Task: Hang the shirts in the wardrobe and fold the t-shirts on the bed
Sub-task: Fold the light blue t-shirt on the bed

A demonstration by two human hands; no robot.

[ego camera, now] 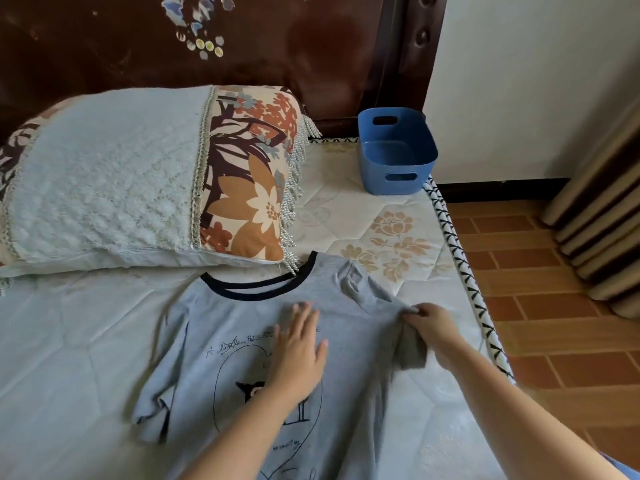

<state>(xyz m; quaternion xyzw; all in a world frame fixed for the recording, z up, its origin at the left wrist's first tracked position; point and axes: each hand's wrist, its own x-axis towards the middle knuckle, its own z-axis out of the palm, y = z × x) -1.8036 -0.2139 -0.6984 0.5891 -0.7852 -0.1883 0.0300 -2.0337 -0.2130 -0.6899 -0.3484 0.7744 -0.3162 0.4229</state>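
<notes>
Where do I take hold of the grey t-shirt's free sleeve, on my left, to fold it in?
Pinch the free sleeve at its outer hem, coming from the left side of the t-shirt. It lies loose and rumpled on the bed. The left hand presses the chest flat; the right hand pinches the other sleeve.

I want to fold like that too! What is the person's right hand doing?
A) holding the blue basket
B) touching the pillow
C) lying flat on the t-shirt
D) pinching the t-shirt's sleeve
D: the right hand pinches the sleeve of the grey t-shirt and lifts it a little, while the left hand lies flat on the shirt's front.
</notes>
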